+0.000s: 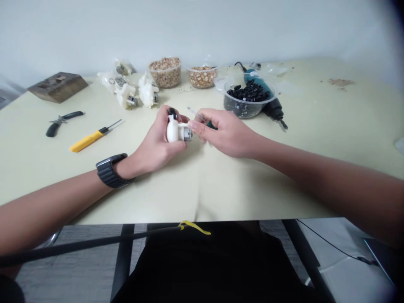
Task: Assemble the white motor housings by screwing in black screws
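Note:
My left hand is wrapped round a white plastic housing with a small silver motor on its right side. A black piece shows at the top of the housing, next to my left index finger. In my closed right hand is a small screwdriver, its green handle partly covered by the fingers. The thin shaft points up and to the left, away from the housing. My right thumb and fingertips are at the housing's right edge; whether they pinch a small part there I cannot tell.
Pliers, a yellow-handled screwdriver and a wooden block lie left. Several white housings stand behind. Tubs of small tan pieces, brown pieces and black pieces are at the back, beside a teal power tool.

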`<act>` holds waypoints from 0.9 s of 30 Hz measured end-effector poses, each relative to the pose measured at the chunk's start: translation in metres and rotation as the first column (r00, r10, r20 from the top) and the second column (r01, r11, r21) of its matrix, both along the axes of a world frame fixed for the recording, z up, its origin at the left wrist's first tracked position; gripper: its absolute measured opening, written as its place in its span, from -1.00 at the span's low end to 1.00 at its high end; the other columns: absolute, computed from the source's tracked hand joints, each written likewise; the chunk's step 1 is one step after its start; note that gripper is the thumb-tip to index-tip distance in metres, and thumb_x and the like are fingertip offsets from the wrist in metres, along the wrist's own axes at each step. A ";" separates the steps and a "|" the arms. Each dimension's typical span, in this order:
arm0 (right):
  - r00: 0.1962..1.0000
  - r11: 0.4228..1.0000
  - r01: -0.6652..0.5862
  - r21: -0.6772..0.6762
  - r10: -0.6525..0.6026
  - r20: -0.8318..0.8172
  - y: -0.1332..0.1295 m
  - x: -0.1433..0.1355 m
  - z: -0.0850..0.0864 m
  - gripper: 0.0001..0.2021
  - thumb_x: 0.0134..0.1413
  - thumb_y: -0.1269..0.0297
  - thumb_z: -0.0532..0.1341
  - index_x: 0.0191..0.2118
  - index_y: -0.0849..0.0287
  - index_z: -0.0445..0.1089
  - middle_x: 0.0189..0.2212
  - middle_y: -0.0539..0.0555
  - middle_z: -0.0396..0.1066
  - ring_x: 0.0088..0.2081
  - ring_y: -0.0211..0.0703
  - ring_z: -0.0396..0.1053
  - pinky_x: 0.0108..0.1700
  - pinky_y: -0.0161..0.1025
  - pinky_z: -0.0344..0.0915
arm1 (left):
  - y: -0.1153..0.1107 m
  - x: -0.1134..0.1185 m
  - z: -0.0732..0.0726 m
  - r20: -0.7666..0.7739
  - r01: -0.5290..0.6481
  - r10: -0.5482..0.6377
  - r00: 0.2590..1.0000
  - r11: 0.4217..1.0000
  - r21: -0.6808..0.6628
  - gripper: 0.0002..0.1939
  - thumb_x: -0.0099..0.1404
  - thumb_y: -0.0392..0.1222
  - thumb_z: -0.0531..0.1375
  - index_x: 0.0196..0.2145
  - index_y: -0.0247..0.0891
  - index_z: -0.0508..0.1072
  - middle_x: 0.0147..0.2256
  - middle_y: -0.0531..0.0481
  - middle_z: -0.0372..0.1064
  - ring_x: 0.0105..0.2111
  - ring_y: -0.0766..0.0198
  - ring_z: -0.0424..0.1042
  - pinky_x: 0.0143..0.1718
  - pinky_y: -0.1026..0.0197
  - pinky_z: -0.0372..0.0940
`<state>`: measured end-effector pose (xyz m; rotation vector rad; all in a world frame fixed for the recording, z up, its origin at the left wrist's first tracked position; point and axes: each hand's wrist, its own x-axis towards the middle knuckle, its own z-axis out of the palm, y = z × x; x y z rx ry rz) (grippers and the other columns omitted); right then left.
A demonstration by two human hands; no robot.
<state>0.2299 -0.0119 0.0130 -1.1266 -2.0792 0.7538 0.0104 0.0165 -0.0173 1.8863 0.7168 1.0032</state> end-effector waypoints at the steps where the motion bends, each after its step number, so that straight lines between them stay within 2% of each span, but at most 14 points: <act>1: 0.997 1.000 -0.001 0.003 0.002 -0.073 0.000 0.000 -0.001 -0.67 0.36 -0.04 0.26 -0.26 0.15 0.38 -0.32 0.01 0.46 -0.30 -0.22 0.28 -0.21 -0.21 0.14 | -0.001 0.003 -0.002 0.067 0.006 -0.004 0.998 1.000 -0.030 -0.47 0.09 -0.25 0.43 -0.10 -0.13 0.21 0.00 -0.06 0.35 -0.02 0.02 0.45 -0.02 -0.05 0.38; 3: 0.986 1.000 -0.019 0.005 0.020 -0.168 0.000 0.000 -0.002 -0.65 0.23 -0.04 0.37 -0.12 0.16 0.46 -0.20 0.05 0.53 -0.20 -0.17 0.35 -0.12 -0.19 0.21 | -0.005 0.010 -0.005 0.167 0.033 -0.017 0.986 0.995 -0.092 -0.45 0.15 -0.16 0.45 -0.09 -0.09 0.17 0.11 -0.06 0.28 0.07 0.03 0.45 0.02 -0.03 0.40; 5: 0.978 1.000 -0.012 -0.006 0.010 -0.209 0.000 0.000 -0.002 -0.63 0.14 0.00 0.43 -0.12 0.18 0.50 -0.18 0.07 0.54 -0.15 -0.14 0.38 -0.08 -0.18 0.23 | -0.007 0.014 -0.009 0.215 0.082 -0.053 0.975 0.988 -0.130 -0.44 0.20 -0.07 0.46 -0.07 -0.07 0.16 0.16 -0.05 0.25 0.15 0.01 0.43 0.08 -0.04 0.41; 7: 0.973 0.999 0.020 -0.033 -0.027 -0.230 0.000 0.001 -0.001 -0.68 0.10 0.08 0.46 -0.16 0.19 0.51 -0.21 0.07 0.53 -0.18 -0.16 0.37 -0.12 -0.19 0.24 | -0.005 0.013 -0.011 0.216 0.117 -0.088 0.973 0.985 -0.129 -0.50 0.27 0.03 0.41 -0.03 -0.06 0.22 0.18 -0.07 0.26 0.21 -0.03 0.38 0.14 -0.07 0.40; 9: 0.969 0.996 0.057 -0.069 -0.072 -0.236 0.000 0.006 0.001 -0.77 0.14 0.18 0.43 -0.17 0.19 0.52 -0.23 0.06 0.50 -0.25 -0.20 0.35 -0.21 -0.21 0.23 | -0.001 0.009 -0.011 0.186 0.086 -0.064 0.980 0.990 -0.109 -0.61 0.37 0.09 0.32 0.01 -0.06 0.31 0.18 -0.08 0.29 0.22 -0.02 0.34 0.18 -0.07 0.36; 11: 0.970 0.991 0.093 -0.096 -0.113 -0.217 -0.001 0.011 0.004 -0.84 0.19 0.25 0.38 -0.15 0.18 0.55 -0.26 0.05 0.46 -0.33 -0.25 0.31 -0.29 -0.22 0.20 | 0.003 0.003 -0.009 0.157 0.000 0.012 0.988 0.997 -0.075 -0.71 0.43 0.06 0.27 0.00 -0.07 0.38 0.13 -0.08 0.34 0.14 0.05 0.36 0.16 -0.02 0.34; 13: 0.974 0.988 0.116 -0.098 -0.133 -0.186 -0.002 0.018 0.009 -0.85 0.21 0.28 0.36 -0.13 0.18 0.58 -0.28 0.05 0.45 -0.38 -0.28 0.29 -0.34 -0.23 0.17 | 0.005 -0.002 -0.004 0.116 -0.059 0.064 0.991 0.997 -0.041 -0.79 0.44 0.01 0.27 -0.08 -0.11 0.42 -0.03 -0.06 0.40 -0.04 0.14 0.38 0.04 0.05 0.34; 16: 0.984 0.989 0.108 -0.096 -0.120 -0.132 -0.003 0.024 0.016 -0.83 0.21 0.29 0.35 -0.10 0.17 0.60 -0.25 0.07 0.49 -0.40 -0.29 0.28 -0.37 -0.23 0.16 | 0.000 -0.003 0.005 0.013 -0.040 0.040 0.999 0.999 -0.002 -0.77 0.49 0.01 0.23 -0.25 -0.19 0.44 -0.28 -0.02 0.39 -0.25 0.21 0.33 -0.12 0.11 0.27; 20: 0.994 0.989 0.075 -0.128 -0.084 -0.065 -0.004 0.027 0.020 -0.81 0.21 0.27 0.35 -0.08 0.14 0.61 -0.18 0.09 0.55 -0.40 -0.29 0.29 -0.38 -0.23 0.16 | -0.009 0.000 0.013 -0.053 -0.014 0.014 0.998 1.000 0.000 -0.65 0.53 0.05 0.18 -0.33 -0.22 0.48 -0.34 -0.03 0.43 -0.27 0.22 0.37 -0.12 0.12 0.25; 27: 0.989 0.986 0.090 -0.142 -0.105 -0.102 -0.006 0.025 0.019 -0.82 0.19 0.33 0.33 -0.10 0.15 0.60 -0.17 0.09 0.57 -0.41 -0.30 0.30 -0.39 -0.24 0.16 | -0.011 -0.002 0.008 0.034 0.066 -0.063 0.997 0.993 -0.095 -0.68 0.49 0.08 0.24 -0.28 -0.23 0.51 -0.30 -0.03 0.50 -0.25 0.25 0.44 -0.11 0.16 0.29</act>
